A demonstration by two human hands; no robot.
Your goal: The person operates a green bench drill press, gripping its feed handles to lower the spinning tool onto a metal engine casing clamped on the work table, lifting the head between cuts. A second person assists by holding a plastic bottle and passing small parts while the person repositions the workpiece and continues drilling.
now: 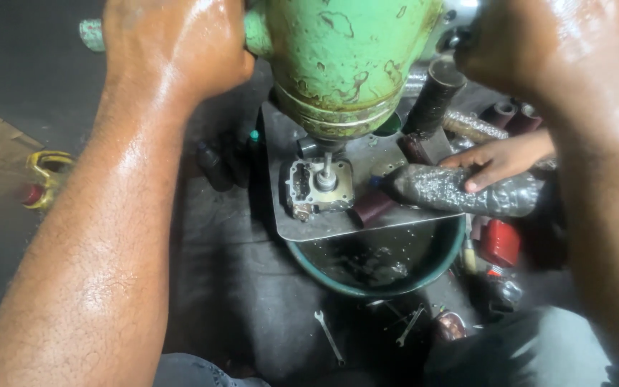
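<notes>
A person's left hand [177, 43] closes around the pale green handle [94, 34] on the side of a worn, chipped green-painted metal machine head [342, 57], while the right hand [539, 43] is clenched on a dark part at the machine's opposite side; what that part is cannot be made out. Below the head, a thin steel spindle [327, 163] meets a small grey cast-metal housing [318, 188], which sits on a flat grey metal plate [324, 228]. The plate lies across the rim of a round green basin [447, 259] holding dark liquid. A second person's hand [499, 159] rests with fingers spread on a crumpled, shiny plastic-wrapped bundle [467, 192] at the plate's right edge. 2 slim steel spanners [329, 337] lie on the dark floor near the basin.
</notes>
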